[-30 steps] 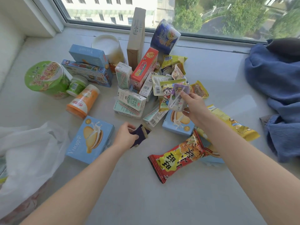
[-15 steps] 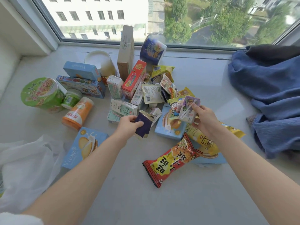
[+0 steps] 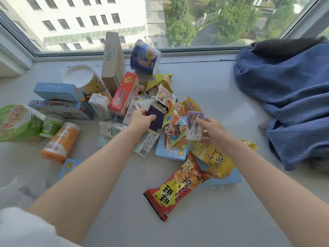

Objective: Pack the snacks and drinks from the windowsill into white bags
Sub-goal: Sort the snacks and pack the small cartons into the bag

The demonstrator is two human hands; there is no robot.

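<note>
Now, sill: I see the windowsill [image 3: 204, 220] with most of the snacks on it, so my packing is at an early stage.
Blue cloth: a crumpled blue garment [image 3: 292, 104] lies at the right, well apart from the pile; it is not part of my job.
White bag: only a blurred white edge of the bag [image 3: 10, 191] shows at the lower left. A second ago more of it was in view, because the head has since turned toward the window.
Pile: boxes, cups and packets lie in a heap in the middle, a red snack bag [image 3: 178, 189] nearest to me and a green noodle cup [image 3: 16, 123] at the far left.
Left hand: my left hand [image 3: 142, 118] grips a dark blue packet [image 3: 157, 119]. It was low on the sill near me one second ago; now it is over the heap, just beside the cartoon packet [image 3: 175, 129].
Right hand: my right hand [image 3: 211, 129] pinches a small purple drink carton [image 3: 195, 126] with a straw on its side, raised above the pile, a little nearer to me than before.
Meaning: both hands are full and apart, so I judge that the next move is toward the bag at the left, not another pick.
</note>
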